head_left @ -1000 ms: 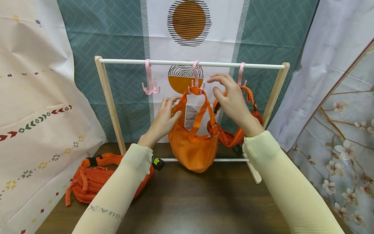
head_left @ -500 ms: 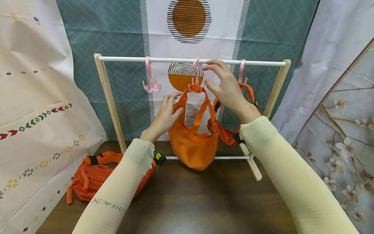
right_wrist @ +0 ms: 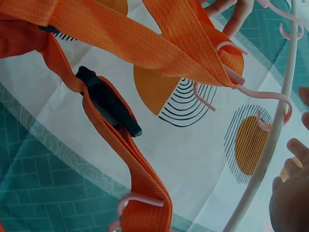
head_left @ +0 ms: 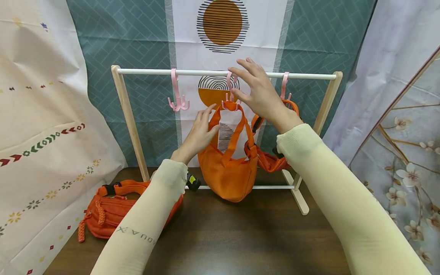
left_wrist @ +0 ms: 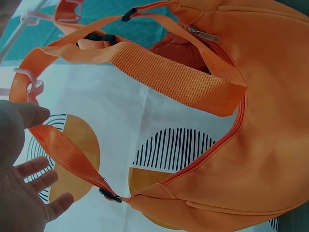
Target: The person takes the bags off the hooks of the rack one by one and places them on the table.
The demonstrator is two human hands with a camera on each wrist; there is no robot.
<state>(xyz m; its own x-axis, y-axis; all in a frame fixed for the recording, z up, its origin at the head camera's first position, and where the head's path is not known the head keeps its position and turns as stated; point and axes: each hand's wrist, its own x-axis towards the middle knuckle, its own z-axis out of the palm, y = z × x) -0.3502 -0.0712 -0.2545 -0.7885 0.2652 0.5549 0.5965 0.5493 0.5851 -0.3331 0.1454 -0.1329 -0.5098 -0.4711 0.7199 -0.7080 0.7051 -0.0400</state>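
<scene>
The left hand [head_left: 198, 131] is hovering beside the hanging bag's strap, its fingers loosely spread and its thumb standing apart, gripping nothing; whether the thumb is touching the strap, I cannot tell. The right hand [head_left: 258, 89] is reaching higher, fingers wide and slightly bent, holding nothing, its fingertips lining up with the white rail [head_left: 144, 71] and the middle pink hook [right_wrist: 264, 95].

And the orange bag [head_left: 227, 177]? It's hanging between and below the two hands, its strap [left_wrist: 159, 75] looping over that middle hook's prongs, its body tapering downwards and its top gaping around a zip.

Beyond the right hand, a red-orange bag [head_left: 269, 160] is dangling by a strap from the right pink hook [head_left: 283, 86], a black buckle [right_wrist: 108, 104] showing on that strap. Up and left of the left hand, another pink hook [head_left: 178, 104] is hanging from the rail, bearing no bag. Lower, beside the left forearm, a red-orange waist pack [head_left: 111, 215] is lying on the dark table [head_left: 247, 236], partly hiding behind the pale sleeve [head_left: 141, 225].
</scene>
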